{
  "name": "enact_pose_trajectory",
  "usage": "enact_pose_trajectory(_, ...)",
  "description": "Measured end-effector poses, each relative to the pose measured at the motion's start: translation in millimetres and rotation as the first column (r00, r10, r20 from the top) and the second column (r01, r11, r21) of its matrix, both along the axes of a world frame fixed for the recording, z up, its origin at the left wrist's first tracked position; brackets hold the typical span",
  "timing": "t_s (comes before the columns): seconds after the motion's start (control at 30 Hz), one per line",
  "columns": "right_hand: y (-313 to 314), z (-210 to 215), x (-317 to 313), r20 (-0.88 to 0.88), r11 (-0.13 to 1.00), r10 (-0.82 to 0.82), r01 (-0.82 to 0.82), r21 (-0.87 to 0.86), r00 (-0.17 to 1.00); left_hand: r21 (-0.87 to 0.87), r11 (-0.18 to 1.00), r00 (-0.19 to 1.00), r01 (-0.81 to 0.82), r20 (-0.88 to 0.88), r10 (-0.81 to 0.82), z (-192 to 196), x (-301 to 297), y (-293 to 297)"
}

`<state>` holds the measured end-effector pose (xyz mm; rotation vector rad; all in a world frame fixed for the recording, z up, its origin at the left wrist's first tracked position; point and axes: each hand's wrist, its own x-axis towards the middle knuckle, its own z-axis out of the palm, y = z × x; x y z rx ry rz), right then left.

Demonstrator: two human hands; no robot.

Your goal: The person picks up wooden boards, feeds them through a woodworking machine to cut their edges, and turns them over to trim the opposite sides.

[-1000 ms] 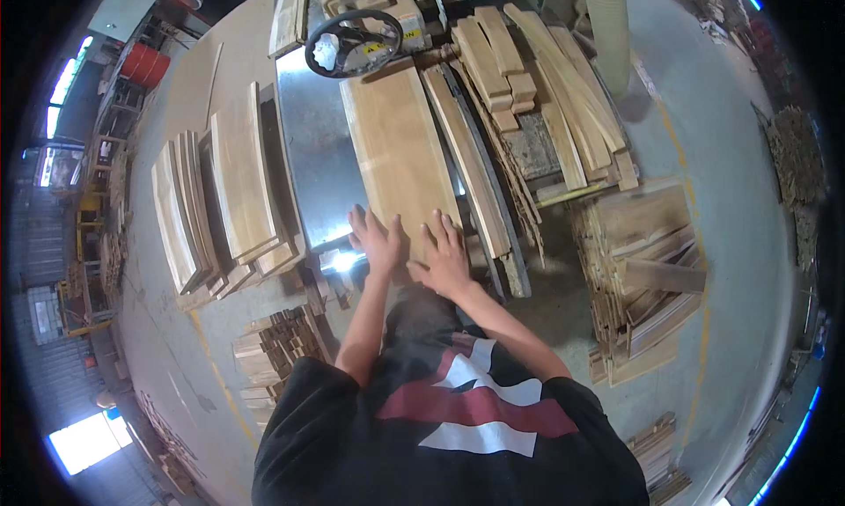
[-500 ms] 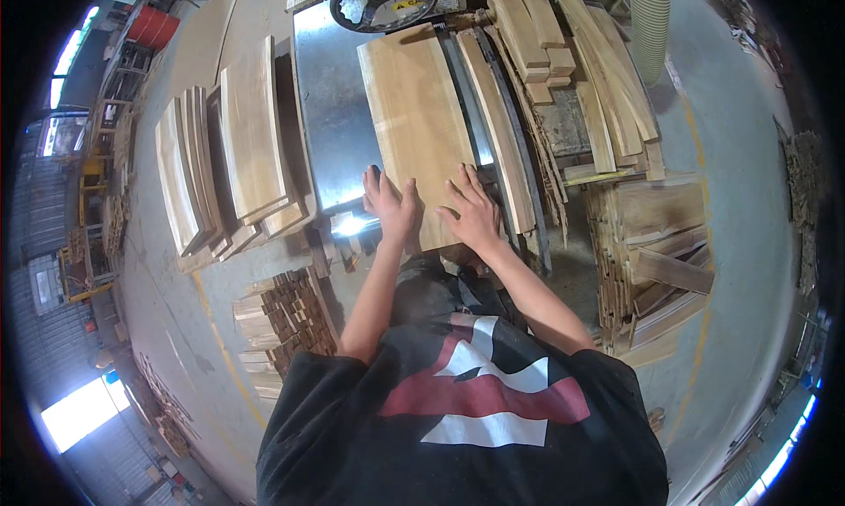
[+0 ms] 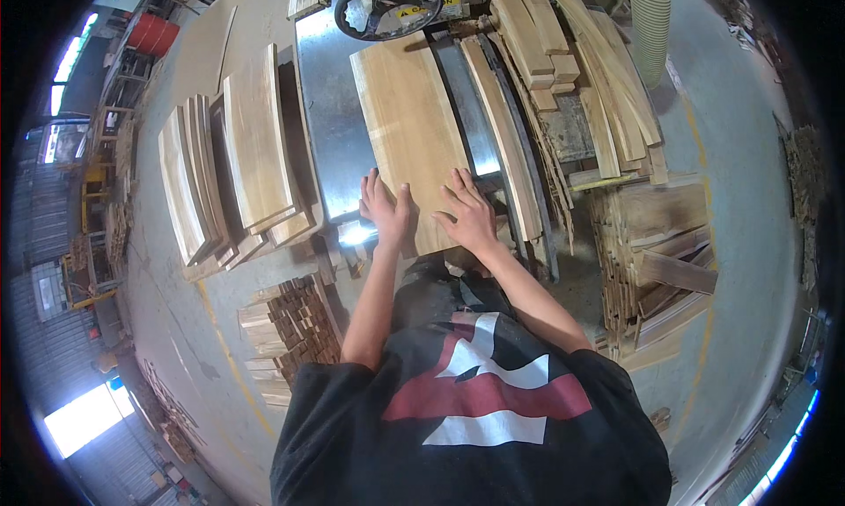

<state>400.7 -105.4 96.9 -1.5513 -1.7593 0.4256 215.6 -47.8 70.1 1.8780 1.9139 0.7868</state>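
Two bare hands are what I am watching, but the biggest thing under them is the grey metal counter (image 3: 330, 119) of a woodworking machine, running away from me toward a black handwheel (image 3: 388, 6) at its far end. Lying flat along that counter is a wide pale wooden board (image 3: 409, 119), its near end just in front of my body. To its right, narrower curved planks (image 3: 502, 128) lie lengthwise, and beyond them a heap of short offcuts (image 3: 537, 40) sits on the machine. On the concrete floor (image 3: 731, 154) to my left stand stacks of curved boards (image 3: 255, 145), with a pile of small blocks (image 3: 295, 317) nearer my feet, and a tall stack of planks (image 3: 656, 242) rises on my right. My left hand (image 3: 385, 209) lies flat, fingers spread apart, on the near left edge of the board, partly over the metal. My right hand (image 3: 469, 214) lies the same way, fingers splayed, palm down on the board's near right corner. Neither hand is clamped around anything; both press flat on the wood.
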Motion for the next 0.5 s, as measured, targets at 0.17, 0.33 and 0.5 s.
enact_pose_trajectory(0.17, 14, -2, 0, -0.029, 1.0, -0.001, 0.001, 0.005, 1.0, 0.012, 1.0, 1.0, -0.005, -0.019, 0.005, 2, 1, 14)
enact_pose_trajectory(0.33, 17, -2, 2, -0.026, 1.0, 0.012, -0.012, -0.012, 1.0, 0.036, 0.999, 1.0, -0.021, 0.001, 0.021, 2, 3, 15)
enact_pose_trajectory(0.5, 27, 1, 5, -0.031, 1.0, 0.015, -0.016, -0.013, 0.999, 0.038, 0.999, 0.999, -0.018, -0.029, 0.019, 4, 6, 27)
